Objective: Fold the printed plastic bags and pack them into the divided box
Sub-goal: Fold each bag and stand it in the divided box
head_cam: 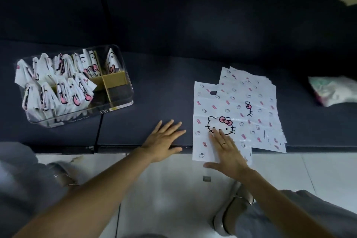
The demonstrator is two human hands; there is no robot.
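A stack of flat white plastic bags printed with a cat face and pink bows lies on the dark sofa seat at the right. The top bag (214,106) is shifted left and hangs over the seat's front edge. My right hand (227,150) rests flat on it with straight fingers, just below the cat face. My left hand (164,140) lies flat and spread on the bare seat, left of the bag. The clear divided box (119,100) stands at the left with several folded bags (58,83) upright in its cells; its right cells show brown cardboard dividers.
The sofa seat (158,87) is dark blue, with a seam near the box. A pale crumpled bag or cloth (332,91) lies at the far right. White floor tiles (173,189) and my feet in grey shoes (231,212) are below the seat edge.
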